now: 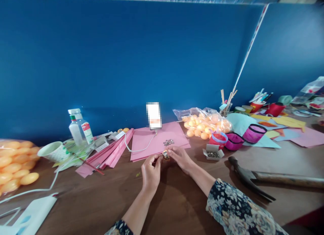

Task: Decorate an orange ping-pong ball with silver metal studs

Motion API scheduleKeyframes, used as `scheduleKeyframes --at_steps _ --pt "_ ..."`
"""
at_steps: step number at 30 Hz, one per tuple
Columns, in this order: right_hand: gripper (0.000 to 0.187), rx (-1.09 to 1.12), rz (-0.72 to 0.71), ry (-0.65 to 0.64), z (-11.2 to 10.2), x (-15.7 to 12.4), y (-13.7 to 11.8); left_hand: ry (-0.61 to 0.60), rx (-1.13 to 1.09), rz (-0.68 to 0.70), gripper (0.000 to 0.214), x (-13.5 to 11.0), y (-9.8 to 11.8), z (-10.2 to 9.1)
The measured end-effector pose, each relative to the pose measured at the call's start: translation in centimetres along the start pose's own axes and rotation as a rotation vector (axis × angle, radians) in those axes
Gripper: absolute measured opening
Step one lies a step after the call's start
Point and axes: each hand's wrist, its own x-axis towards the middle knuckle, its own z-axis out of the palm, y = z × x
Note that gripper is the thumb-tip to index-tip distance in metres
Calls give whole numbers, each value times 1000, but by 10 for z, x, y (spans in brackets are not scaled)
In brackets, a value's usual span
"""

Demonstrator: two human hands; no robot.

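My left hand [151, 171] and my right hand [180, 156] meet over the brown table [177, 201], fingertips pinched together on a small round golden object [166, 155] held between them. Just beyond it lies a stack of pink paper sheets [157, 142] with a little pile of small metal pieces [168, 142] on top. A small open cardboard box [213, 152] with more small metal pieces sits to the right of my right hand.
A hammer [253, 179] lies at the right. A clear bag of orange balls [205, 123] sits behind the coloured paper cups [234, 139]. At the left stand a plastic bottle [77, 127], a paper cup [53, 150], folded pink strips [111, 152] and another bag of orange balls [15, 164]. A blue wall backs the table.
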Motion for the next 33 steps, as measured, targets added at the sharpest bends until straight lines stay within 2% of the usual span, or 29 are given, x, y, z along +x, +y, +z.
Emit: scheduleKeyframes --at_steps 6,14,19,21,24,27,33 --pt "37 -3 15 23 0 1 -1 8 -15 96 16 -1 -2 1" --pt "33 15 -40 33 2 3 1 32 -218 -107 25 -3 5 4" --pt "35 12 12 6 5 1 0 -143 -458 -367 38 -8 8 7" --pt "37 28 54 -11 6 0 0 -184 -459 -382 43 -9 10 7" --pt "39 84 67 -53 7 -1 -1 -186 -453 -346 52 -10 13 7" --pt "40 131 72 -111 9 -3 -3 -183 -461 -373 54 -9 16 6" --pt "38 191 63 -241 11 -7 -9 -121 -481 -388 54 -9 15 7"
